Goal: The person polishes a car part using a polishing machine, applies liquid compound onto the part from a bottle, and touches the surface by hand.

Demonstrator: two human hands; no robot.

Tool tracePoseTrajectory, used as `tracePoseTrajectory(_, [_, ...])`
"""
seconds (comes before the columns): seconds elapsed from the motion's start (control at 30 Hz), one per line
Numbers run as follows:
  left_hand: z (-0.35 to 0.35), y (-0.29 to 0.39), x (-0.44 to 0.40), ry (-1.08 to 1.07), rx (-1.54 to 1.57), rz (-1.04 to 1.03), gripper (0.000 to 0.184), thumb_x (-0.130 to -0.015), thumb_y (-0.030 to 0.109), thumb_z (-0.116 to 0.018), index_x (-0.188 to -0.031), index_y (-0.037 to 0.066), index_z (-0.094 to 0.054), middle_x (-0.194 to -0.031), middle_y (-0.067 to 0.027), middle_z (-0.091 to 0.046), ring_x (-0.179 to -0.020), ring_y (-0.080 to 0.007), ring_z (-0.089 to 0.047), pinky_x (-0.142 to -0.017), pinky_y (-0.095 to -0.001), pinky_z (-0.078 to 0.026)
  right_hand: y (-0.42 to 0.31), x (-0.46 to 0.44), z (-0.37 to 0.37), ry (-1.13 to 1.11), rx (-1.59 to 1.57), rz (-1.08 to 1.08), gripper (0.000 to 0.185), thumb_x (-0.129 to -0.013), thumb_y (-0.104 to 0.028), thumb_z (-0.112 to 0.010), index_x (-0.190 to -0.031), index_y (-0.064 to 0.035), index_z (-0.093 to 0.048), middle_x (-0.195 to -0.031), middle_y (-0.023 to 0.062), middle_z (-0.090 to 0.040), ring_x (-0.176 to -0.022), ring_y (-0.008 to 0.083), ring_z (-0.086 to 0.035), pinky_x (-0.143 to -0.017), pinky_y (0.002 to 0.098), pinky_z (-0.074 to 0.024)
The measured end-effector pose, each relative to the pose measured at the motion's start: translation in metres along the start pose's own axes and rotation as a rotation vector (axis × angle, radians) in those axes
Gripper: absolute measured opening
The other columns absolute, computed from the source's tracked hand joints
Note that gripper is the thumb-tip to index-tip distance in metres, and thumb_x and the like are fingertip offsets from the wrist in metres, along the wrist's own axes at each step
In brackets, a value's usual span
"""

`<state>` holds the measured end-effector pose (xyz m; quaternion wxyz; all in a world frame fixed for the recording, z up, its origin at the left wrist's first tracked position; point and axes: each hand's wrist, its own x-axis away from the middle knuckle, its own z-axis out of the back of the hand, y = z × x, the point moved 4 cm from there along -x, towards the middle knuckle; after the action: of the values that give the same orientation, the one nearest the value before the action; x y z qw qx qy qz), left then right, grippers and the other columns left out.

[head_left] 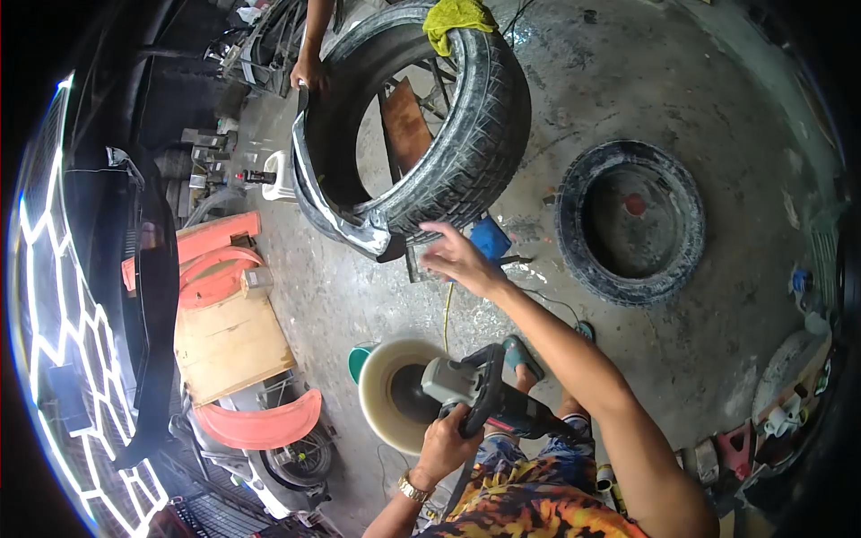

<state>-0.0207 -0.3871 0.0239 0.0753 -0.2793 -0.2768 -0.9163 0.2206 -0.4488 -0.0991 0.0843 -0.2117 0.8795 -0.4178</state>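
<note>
My left hand (446, 446), with a watch at the wrist, is wrapped round the handle of a power polisher (453, 381). A wide cream pad (377, 394) is on its head, facing away from me. My right hand (457, 260) is held out with its fingers apart and nothing in them, near the lower edge of a large tyre (484, 134). A glossy black curved panel (359, 235) lies along the tyre's left side. At the panel's upper end is another person's hand (309, 73). A yellow-green cloth (456, 20) drapes over the tyre's top.
A second tyre (574, 215) lies flat on the concrete floor at right. Orange-red panels (260, 421) and a cardboard sheet (233, 345) sit over a motorcycle at lower left. A white jug (280, 177) stands left of the tyre. A yellow cord (447, 314) crosses the floor.
</note>
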Motion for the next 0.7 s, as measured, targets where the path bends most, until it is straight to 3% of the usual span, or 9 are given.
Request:
tracePoseTrajectory(0.07, [0.003, -0.014, -0.001, -0.028, 0.049, 0.118, 0.026, -0.075, 0.018, -0.07, -0.09, 0.003, -0.056, -0.067, -0.0176, -0.061, -0.064, -0.0355, -0.063, -0.06, -0.0412, -0.047, 0.01, -0.026, -0.02, -0.043, -0.113, 0.023, 0.075, -0.077, -0.038, -0.079, -0.134, -0.0074, -0.041, -0.088, 0.0054, -0.057, -0.067, 0.0093, -0.055, -0.05, 0.0217, -0.0454])
tracePoseTrajectory(0.13, [0.001, -0.034, -0.001, -0.005, 0.057, 0.142, 0.026, -0.074, 0.017, -0.07, -0.089, 0.002, -0.056, -0.067, -0.0181, -0.061, -0.063, -0.0349, -0.063, -0.059, -0.0406, -0.047, 0.022, -0.038, -0.033, -0.059, -0.141, 0.046, 0.068, -0.077, -0.035, -0.08, -0.128, -0.0076, -0.045, -0.085, 0.0027, -0.057, -0.067, 0.0074, -0.054, -0.05, 0.0215, -0.045])
tracePoseTrajectory(0.17, [0.002, -0.043, 0.0, 0.019, 0.072, 0.178, 0.026, -0.074, 0.017, -0.07, -0.089, 0.001, -0.056, -0.068, -0.0183, -0.061, -0.064, -0.0352, -0.063, -0.059, -0.0405, -0.047, 0.026, -0.045, -0.037, -0.076, -0.158, 0.103, 0.05, -0.08, -0.03, -0.077, -0.117, -0.0087, -0.051, -0.08, -0.0002, -0.057, -0.062, 0.0063, -0.053, -0.049, 0.0211, -0.0448])
tracePoseTrajectory(0.27, [0.0, -0.067, 0.003, 0.051, 0.104, 0.221, 0.027, -0.073, 0.016, -0.071, -0.089, 0.0, -0.056, -0.068, -0.018, -0.062, -0.063, -0.0344, -0.063, -0.059, -0.04, -0.047, 0.04, -0.048, -0.035, -0.086, -0.266, 0.097, 0.036, -0.084, -0.025, -0.074, -0.108, -0.0087, -0.053, -0.076, -0.0015, -0.056, -0.057, 0.0063, -0.053, -0.048, 0.021, -0.0448])
tracePoseTrajectory(0.33, [0.001, -0.076, 0.004, 0.065, 0.155, 0.231, 0.03, -0.074, 0.015, -0.074, -0.09, -0.002, -0.055, -0.059, -0.0064, -0.048, -0.054, -0.0121, -0.041, -0.051, -0.0307, -0.039, 0.043, -0.049, -0.034, -0.07, -0.314, 0.141, 0.025, -0.088, -0.025, -0.069, -0.1, -0.0081, -0.056, -0.069, 0.0002, -0.058, -0.049, 0.0077, -0.054, -0.042, 0.0216, -0.0443])
tracePoseTrajectory(0.43, [0.0, -0.088, 0.004, 0.051, 0.2, 0.25, 0.029, -0.074, 0.015, -0.073, -0.088, -0.002, -0.054, -0.058, -0.0057, -0.047, -0.054, -0.0119, -0.039, -0.05, -0.0302, -0.037, 0.058, -0.059, -0.025, 0.003, -0.402, 0.092, 0.027, -0.094, -0.035, -0.059, -0.087, -0.0088, -0.062, -0.061, 0.0056, -0.062, -0.041, 0.0117, -0.056, -0.033, 0.023, -0.0425])
tracePoseTrajectory(0.57, [0.005, -0.084, -0.002, 0.011, 0.182, 0.225, 0.028, -0.074, 0.016, -0.073, -0.087, -0.001, -0.053, -0.058, -0.0054, -0.046, -0.055, -0.0121, -0.037, -0.051, -0.0307, -0.037, 0.066, -0.061, -0.027, 0.058, -0.585, -0.006, 0.031, -0.094, -0.038, -0.058, -0.102, -0.0081, -0.061, -0.066, 0.0059, -0.063, -0.05, 0.0127, -0.061, -0.038, 0.0243, -0.0473])
tracePoseTrajectory(0.63, [0.005, -0.081, -0.005, -0.045, 0.114, 0.201, 0.026, -0.074, 0.015, -0.071, -0.088, 0.0, -0.054, -0.066, -0.016, -0.061, -0.057, -0.0311, -0.061, -0.056, -0.0378, -0.046, 0.053, -0.045, -0.043, 0.084, -0.613, 0.008, 0.032, -0.094, -0.037, -0.059, -0.108, -0.0082, -0.059, -0.067, 0.0061, -0.063, -0.053, 0.0136, -0.062, -0.042, 0.0256, -0.0496])
tracePoseTrajectory(0.7, [0.008, -0.074, -0.009, -0.059, 0.111, 0.188, 0.026, -0.074, 0.014, -0.071, -0.088, 0.001, -0.054, -0.065, -0.0161, -0.061, -0.057, -0.0318, -0.061, -0.056, -0.038, -0.046, 0.052, -0.042, -0.043, 0.044, -0.612, 0.064, 0.039, -0.092, -0.033, -0.061, -0.122, -0.009, -0.052, -0.071, 0.0075, -0.064, -0.059, 0.0163, -0.064, -0.053, 0.0288, -0.0539])
